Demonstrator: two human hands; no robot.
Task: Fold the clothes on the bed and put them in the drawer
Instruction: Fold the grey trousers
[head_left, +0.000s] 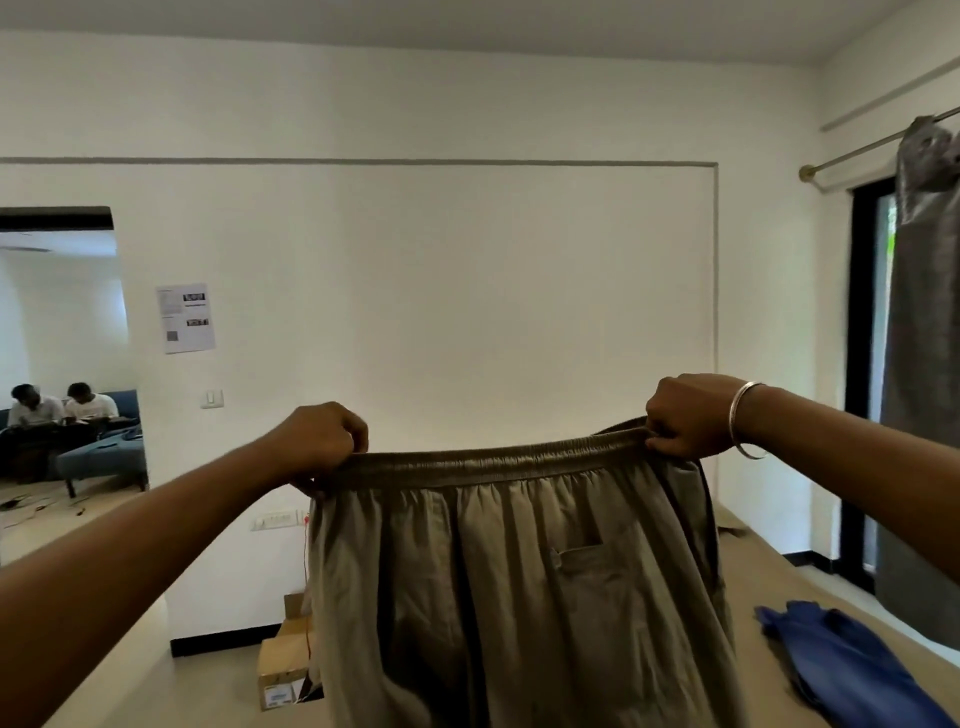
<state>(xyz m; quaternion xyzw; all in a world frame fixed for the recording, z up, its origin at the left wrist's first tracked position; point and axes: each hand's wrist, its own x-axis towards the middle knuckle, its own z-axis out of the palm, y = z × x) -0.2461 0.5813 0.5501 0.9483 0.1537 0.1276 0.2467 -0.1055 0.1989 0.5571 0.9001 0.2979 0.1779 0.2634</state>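
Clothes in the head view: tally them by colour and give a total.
Olive-grey: 1, the trousers, held up by the waistband in the grip of the left hand and the right hand.
Blue: 1, the blue garment lying at lower right.
Total: 2

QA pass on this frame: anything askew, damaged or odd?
Nothing damaged. Both hands, left hand and right hand, grip the olive trousers by the waistband, held up level. Only the grey curtain looks odd: bunched and knotted over its rod.

A paper sheet (185, 318) hangs on the wall, cardboard boxes (284, 670) below, grey curtain (922, 364) right.
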